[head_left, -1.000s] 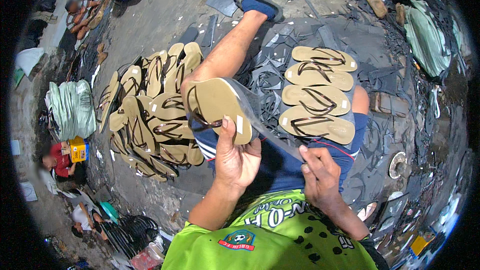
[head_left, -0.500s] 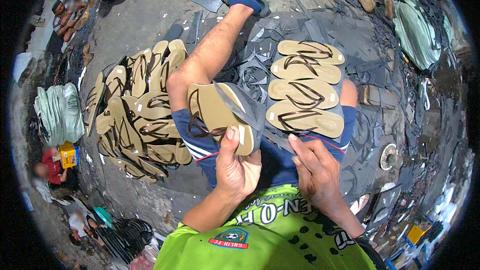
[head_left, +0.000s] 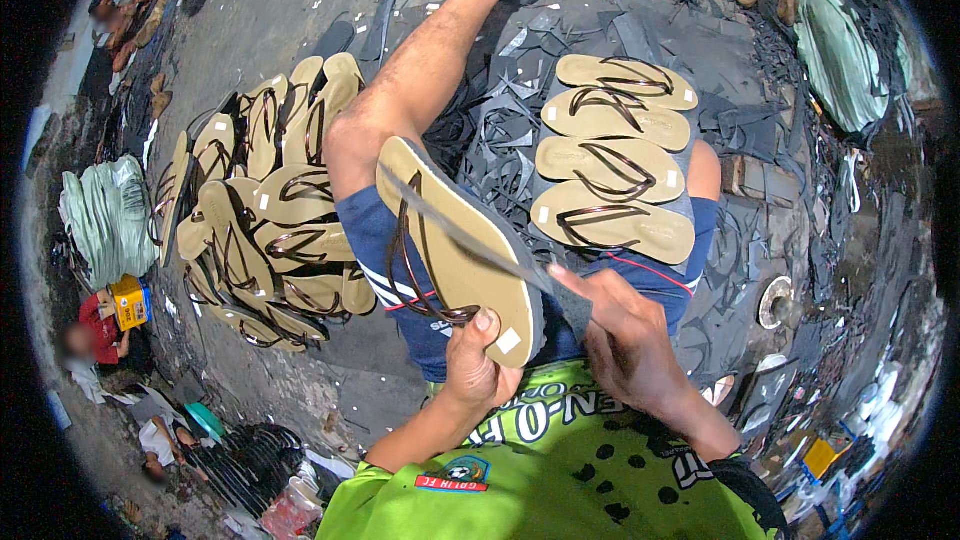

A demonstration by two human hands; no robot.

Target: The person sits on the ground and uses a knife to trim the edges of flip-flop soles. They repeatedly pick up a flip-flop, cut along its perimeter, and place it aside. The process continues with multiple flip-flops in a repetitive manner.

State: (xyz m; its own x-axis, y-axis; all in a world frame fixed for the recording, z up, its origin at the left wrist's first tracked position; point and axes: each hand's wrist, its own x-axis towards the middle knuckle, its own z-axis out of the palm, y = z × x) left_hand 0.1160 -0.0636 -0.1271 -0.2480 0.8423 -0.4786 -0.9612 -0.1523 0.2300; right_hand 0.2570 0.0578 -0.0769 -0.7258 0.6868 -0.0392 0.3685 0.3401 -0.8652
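Note:
My left hand (head_left: 478, 365) is closed on the heel end of a beige flip-flop (head_left: 455, 240), thumb on top near a small white label. The flip-flop has a brown strap and a dark sole edge, and is tilted over my lap. A thin grey strip (head_left: 455, 230), blurred, lies slantwise across its face; whether it is rubber or a blade I cannot tell. Just right of the heel, my right hand (head_left: 635, 340) has curled fingers with the index finger pointing at the strip's lower end. What those fingers hold is hidden and smeared.
Several beige flip-flops (head_left: 615, 155) lie in a row on my right thigh. A heap of similar ones (head_left: 265, 230) covers the ground at left. Dark rubber offcuts (head_left: 510, 130) are scattered ahead. Green-wrapped bundles (head_left: 110, 215) stand at left and far right. Other people sit at the left.
The flip-flop has turned more face-on, and its heel has come nearer to me. The grey strip now lies straighter across it. My right hand has shifted slightly, its index finger stretched out more.

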